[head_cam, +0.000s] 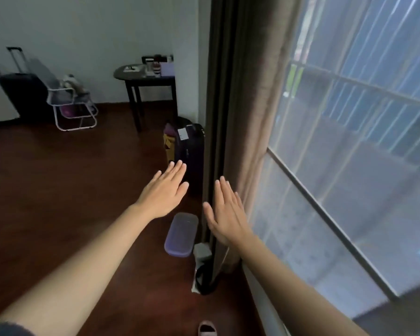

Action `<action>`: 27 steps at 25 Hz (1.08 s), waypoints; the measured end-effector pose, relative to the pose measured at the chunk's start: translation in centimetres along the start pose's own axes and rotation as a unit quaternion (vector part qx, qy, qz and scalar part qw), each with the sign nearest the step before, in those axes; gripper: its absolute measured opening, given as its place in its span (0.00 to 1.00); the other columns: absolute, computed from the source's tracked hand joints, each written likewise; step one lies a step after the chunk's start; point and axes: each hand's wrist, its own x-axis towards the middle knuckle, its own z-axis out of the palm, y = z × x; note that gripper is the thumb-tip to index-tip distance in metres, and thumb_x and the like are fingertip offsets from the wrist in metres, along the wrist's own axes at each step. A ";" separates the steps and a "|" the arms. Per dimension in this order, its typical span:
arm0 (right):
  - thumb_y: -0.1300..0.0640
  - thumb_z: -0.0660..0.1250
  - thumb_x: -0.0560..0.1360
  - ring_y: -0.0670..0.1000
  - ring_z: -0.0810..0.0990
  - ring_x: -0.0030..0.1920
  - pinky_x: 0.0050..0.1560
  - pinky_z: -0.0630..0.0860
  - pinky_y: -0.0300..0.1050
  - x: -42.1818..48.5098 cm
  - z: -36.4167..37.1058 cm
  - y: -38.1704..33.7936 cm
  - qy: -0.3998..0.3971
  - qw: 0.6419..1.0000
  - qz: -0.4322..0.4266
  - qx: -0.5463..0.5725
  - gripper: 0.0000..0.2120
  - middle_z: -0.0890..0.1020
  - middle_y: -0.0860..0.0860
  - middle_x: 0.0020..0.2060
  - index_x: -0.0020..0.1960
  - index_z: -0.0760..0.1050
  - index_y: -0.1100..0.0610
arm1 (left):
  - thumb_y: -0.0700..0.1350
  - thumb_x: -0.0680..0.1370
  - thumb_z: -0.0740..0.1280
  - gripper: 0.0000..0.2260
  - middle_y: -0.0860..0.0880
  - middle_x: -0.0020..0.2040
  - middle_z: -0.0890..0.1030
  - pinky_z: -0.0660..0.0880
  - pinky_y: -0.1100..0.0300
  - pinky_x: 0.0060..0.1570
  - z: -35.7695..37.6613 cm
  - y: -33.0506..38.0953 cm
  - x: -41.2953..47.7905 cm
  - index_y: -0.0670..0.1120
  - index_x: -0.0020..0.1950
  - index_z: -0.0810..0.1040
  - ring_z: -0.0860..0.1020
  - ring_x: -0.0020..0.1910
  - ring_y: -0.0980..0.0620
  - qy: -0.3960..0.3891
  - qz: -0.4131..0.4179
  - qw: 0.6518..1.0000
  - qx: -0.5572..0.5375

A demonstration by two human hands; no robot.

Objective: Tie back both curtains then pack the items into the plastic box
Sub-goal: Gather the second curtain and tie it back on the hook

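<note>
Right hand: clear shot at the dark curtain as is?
Probably yes. The right hand is open and empty, right by the dark curtain, with nothing visible between them. Contact itself I cannot confirm.

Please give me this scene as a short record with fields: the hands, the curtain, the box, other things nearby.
curtain: thick brown fabric curtain, hanging straight down, no tie seen
left hand: open, fingers straight, holding nothing
right hand: open, fingers straight, before the curtain edge; contact unclear
box: plastic box with purple lid, lid on, on dark wooden floor below the hands
nearby: dark upright suitcase beside the curtain; small dark table farther back
</note>
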 end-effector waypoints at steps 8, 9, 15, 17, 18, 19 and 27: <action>0.46 0.50 0.81 0.55 0.46 0.77 0.75 0.45 0.50 17.9 8.1 0.2 -0.059 0.997 0.047 0.009 0.31 0.48 0.58 0.77 0.77 0.46 0.60 | 0.53 0.82 0.48 0.25 0.50 0.78 0.48 0.47 0.54 0.73 -0.1 -10.6 11.9 0.45 0.77 0.48 0.45 0.76 0.53 -0.035 -0.061 0.997 -0.022; 0.45 0.50 0.81 0.55 0.46 0.77 0.75 0.45 0.50 19.6 9.3 -0.1 -0.067 0.996 0.056 0.009 0.31 0.48 0.58 0.77 0.77 0.46 0.60 | 0.53 0.82 0.48 0.25 0.50 0.78 0.48 0.47 0.54 0.73 0.1 -12.0 13.2 0.46 0.77 0.47 0.44 0.76 0.53 -0.040 -0.063 0.997 -0.030; 0.43 0.49 0.80 0.56 0.49 0.77 0.74 0.46 0.49 28.1 15.3 -0.4 -0.025 0.983 0.184 -0.002 0.31 0.48 0.57 0.77 0.77 0.46 0.56 | 0.53 0.82 0.47 0.25 0.51 0.78 0.46 0.44 0.58 0.72 0.8 -20.2 23.5 0.47 0.77 0.46 0.42 0.76 0.55 -0.076 0.030 0.995 -0.052; 0.43 0.48 0.80 0.58 0.50 0.76 0.74 0.48 0.51 30.8 17.2 -1.0 0.011 0.971 0.238 0.000 0.30 0.49 0.58 0.77 0.77 0.48 0.56 | 0.53 0.82 0.48 0.25 0.50 0.78 0.47 0.45 0.57 0.73 1.0 -22.7 27.7 0.47 0.77 0.48 0.43 0.76 0.55 -0.084 0.095 0.990 -0.054; 0.42 0.47 0.79 0.59 0.51 0.76 0.74 0.50 0.52 31.6 17.7 -1.6 0.022 0.960 0.278 0.001 0.30 0.49 0.59 0.77 0.76 0.49 0.57 | 0.53 0.82 0.48 0.25 0.50 0.78 0.47 0.46 0.57 0.73 0.9 -23.5 29.3 0.46 0.77 0.48 0.43 0.76 0.54 -0.106 0.123 0.985 -0.060; 0.41 0.46 0.79 0.60 0.52 0.76 0.74 0.51 0.53 32.3 18.0 -2.3 0.032 0.950 0.311 -0.004 0.31 0.50 0.60 0.76 0.76 0.50 0.57 | 0.53 0.82 0.48 0.25 0.49 0.78 0.47 0.47 0.56 0.73 0.9 -24.1 30.5 0.46 0.77 0.48 0.43 0.76 0.54 -0.122 0.145 0.979 -0.069; 0.47 0.59 0.78 0.64 0.52 0.75 0.73 0.53 0.55 33.5 17.6 -4.5 0.056 0.907 0.413 -0.065 0.30 0.50 0.64 0.75 0.75 0.57 0.59 | 0.52 0.82 0.52 0.25 0.47 0.78 0.44 0.54 0.50 0.72 2.4 -23.3 38.7 0.48 0.77 0.51 0.48 0.77 0.47 -0.190 0.286 0.928 -0.142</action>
